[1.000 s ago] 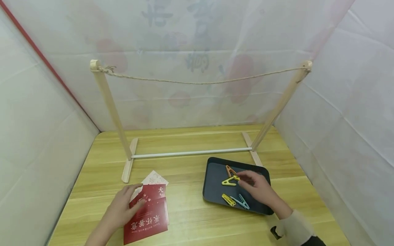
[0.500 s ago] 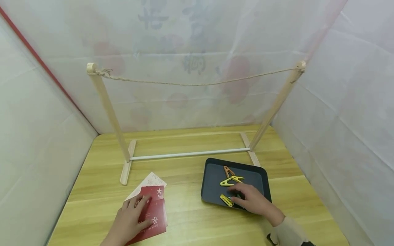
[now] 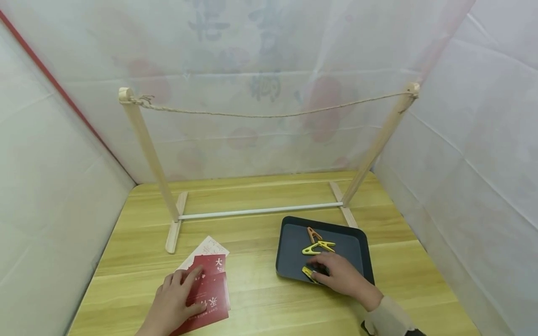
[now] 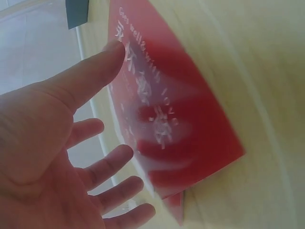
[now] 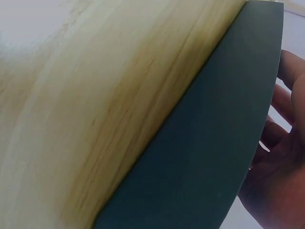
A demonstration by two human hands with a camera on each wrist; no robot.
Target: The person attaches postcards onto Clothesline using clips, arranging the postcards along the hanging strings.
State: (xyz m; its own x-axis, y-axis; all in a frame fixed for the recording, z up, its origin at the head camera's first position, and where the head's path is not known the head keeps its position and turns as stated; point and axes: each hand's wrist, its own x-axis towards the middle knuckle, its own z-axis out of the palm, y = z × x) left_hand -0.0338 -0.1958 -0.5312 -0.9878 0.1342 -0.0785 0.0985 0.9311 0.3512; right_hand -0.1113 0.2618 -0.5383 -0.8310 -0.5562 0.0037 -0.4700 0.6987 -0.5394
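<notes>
My left hand (image 3: pixel 173 298) is spread over two overlapping red cards (image 3: pixel 216 311) with white lettering at the front left of the table. In the left wrist view its thumb and fingers (image 4: pixel 116 160) are apart beside the red card's edge. A white printed card (image 3: pixel 214 246) sticks out from under the red ones. My right hand (image 3: pixel 342 275) reaches into the dark tray (image 3: pixel 290 247), thumb and fingertips right at a yellow clothespin (image 3: pixel 308 271). I cannot tell whether they pinch it. An orange clothespin (image 3: pixel 313 233) and an open-legged yellow clothespin (image 3: pixel 310 249) lie farther back.
Behind the cards and tray stands a wooden frame with a left post (image 3: pixel 150 156), a right post (image 3: pixel 380 144) and a white crossbar (image 3: pixel 260 211). A twine line (image 3: pixel 269 115) sags between the post tops. White fabric walls (image 3: pixel 475 154) enclose the table (image 3: pixel 252 247).
My right hand has come from the yellow clothespin at the tray's middle to the front ones, now covering the teal one. My left hand has shifted right, farther over the red cards.
</notes>
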